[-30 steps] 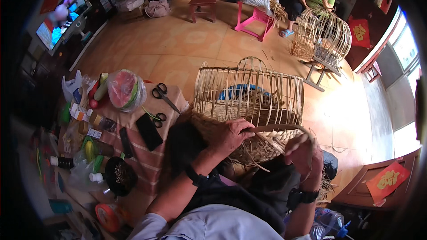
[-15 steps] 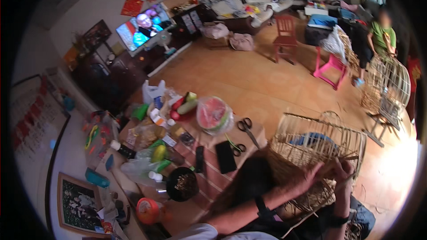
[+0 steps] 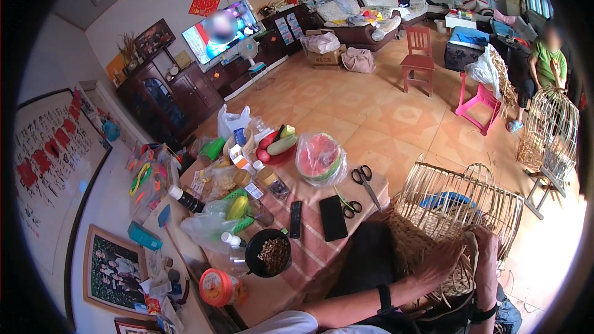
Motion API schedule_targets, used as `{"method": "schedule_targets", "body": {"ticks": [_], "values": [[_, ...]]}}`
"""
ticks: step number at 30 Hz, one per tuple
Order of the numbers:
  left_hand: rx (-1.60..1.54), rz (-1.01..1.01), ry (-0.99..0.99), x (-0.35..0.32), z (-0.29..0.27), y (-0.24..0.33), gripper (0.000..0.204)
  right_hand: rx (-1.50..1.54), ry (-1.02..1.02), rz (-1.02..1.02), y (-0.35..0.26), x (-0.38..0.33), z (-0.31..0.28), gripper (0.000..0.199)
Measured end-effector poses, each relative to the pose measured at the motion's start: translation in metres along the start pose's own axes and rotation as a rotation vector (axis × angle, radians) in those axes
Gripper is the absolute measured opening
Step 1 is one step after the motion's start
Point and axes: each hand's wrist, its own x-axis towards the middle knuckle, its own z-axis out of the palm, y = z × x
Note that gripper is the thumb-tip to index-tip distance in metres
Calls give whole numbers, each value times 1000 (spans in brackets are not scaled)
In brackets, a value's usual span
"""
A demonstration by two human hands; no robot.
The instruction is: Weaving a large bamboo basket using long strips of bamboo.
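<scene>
1. A living room with an orange tiled floor (image 3: 371, 117) is filling the upper half of the frame; a television (image 3: 219, 31) is glowing at upper centre-left, and a red wooden chair (image 3: 419, 55) is standing toward the upper right.
2. A cluttered table (image 3: 309, 260) is occupying the centre-left, carrying a black phone (image 3: 333, 218), a remote (image 3: 296, 219), scissors (image 3: 365, 182), a bagged watermelon half (image 3: 320, 159) and a black bowl of seeds (image 3: 270, 252).
3. A half-woven bamboo basket cage (image 3: 458, 210) is lying on its side at lower right, resting against the person's lap.
4. The left hand (image 3: 442, 260) is curling its fingers around the woven strips at the cage's lower rim.
5. The right hand (image 3: 486, 244) is gripping the rim just beside it, fingers clenched on the strips.
6. Another person is sitting at the upper right edge beside a second cage (image 3: 550, 130).
</scene>
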Motion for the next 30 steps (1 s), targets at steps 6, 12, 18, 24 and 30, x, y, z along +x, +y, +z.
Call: {"method": "schedule_targets", "body": {"ticks": [6,12,18,24,30], "values": [[-74,-99,-200,0,-11,6,45,-134,-178,168,9,-9,-5,25],[-33,-85,-220,7,-10,8,24,-265,-9,1,51,-31,10,18],[-52,-27,-125,3,-2,-5,27,-140,-62,147,103,-33,22,59],[-136,-31,-130,-3,0,-11,32,13,75,332,56,-24,17,35],[-240,-65,-296,11,-16,-11,37,153,182,386,75,-40,9,33]]}}
